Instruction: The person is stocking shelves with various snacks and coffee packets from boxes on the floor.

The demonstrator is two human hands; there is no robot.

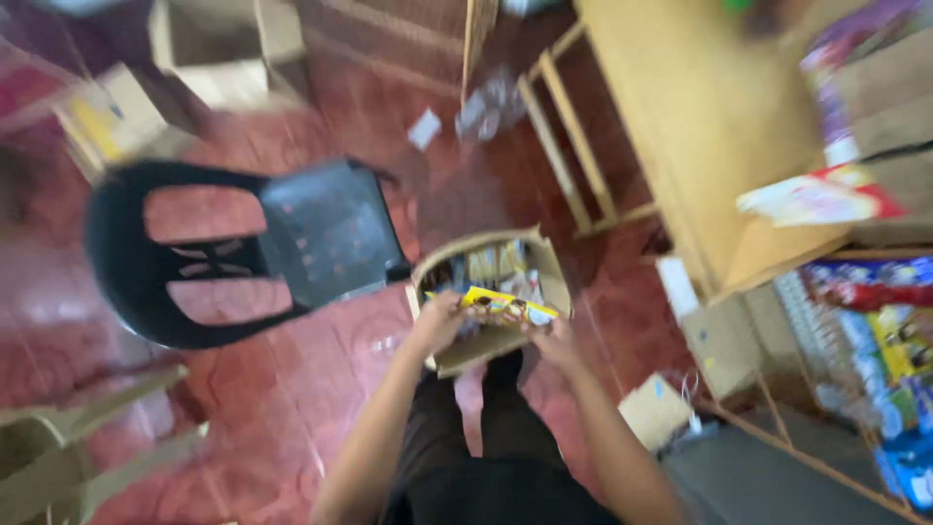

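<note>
Now both hands hold a yellow packet (505, 307) over the open box (554, 282) on the floor. It lies sideways, left hand (439, 321) and right hand (556, 340) fingers closed on its ends.

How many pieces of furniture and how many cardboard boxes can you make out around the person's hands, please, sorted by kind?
Black plastic chair: 1
Pale chair, partly in view at lower left: 1
Wooden table: 1
Open cardboard box with packets, which the left hand and right hand touch: 1
Other cardboard boxes on the floor, blurred: 3
Total: 7
</note>
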